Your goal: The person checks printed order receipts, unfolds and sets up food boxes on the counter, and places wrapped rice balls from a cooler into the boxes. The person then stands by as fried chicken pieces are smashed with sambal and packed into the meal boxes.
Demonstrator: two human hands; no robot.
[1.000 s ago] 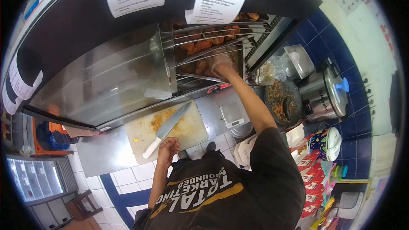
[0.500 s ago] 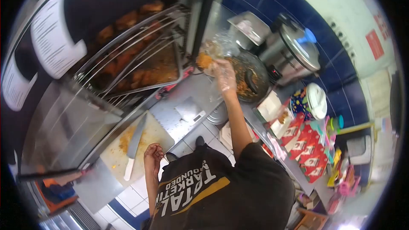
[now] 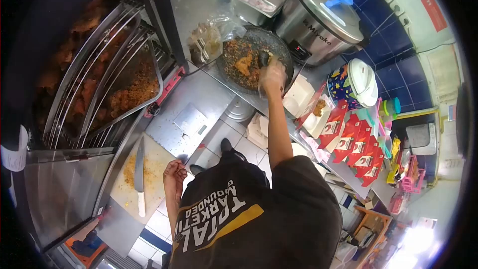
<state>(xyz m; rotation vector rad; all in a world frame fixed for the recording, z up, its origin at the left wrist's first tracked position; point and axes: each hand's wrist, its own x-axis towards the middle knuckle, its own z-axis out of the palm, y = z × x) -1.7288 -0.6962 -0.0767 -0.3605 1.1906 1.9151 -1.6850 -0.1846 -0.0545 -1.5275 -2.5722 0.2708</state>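
My right hand (image 3: 273,76), in a clear plastic glove, is closed round the dark pestle (image 3: 264,59) in the round stone mortar (image 3: 233,80). Its fingers are partly blurred. A golden-brown fried piece (image 3: 244,64) lies on the chilli mash (image 3: 234,50) in the mortar, left of the pestle. My left hand (image 3: 175,173) hangs beside the cutting board (image 3: 155,169) with its fingers curled in and nothing visible in them. On that board, a white-handled knife (image 3: 140,169) rests over orange crumbs.
A warming cabinet with racks and a tray of fried food (image 3: 129,94) stands open at left. Behind the mortar are a metal pan (image 3: 254,7) and a rice cooker (image 3: 318,25). Red printed boxes (image 3: 348,142) and a patterned tub (image 3: 343,87) occupy the right counter.
My right hand has moved from above the mortar's left side, where it held the fried piece, onto the pestle. The piece now lies in the mortar. My view has turned slightly.
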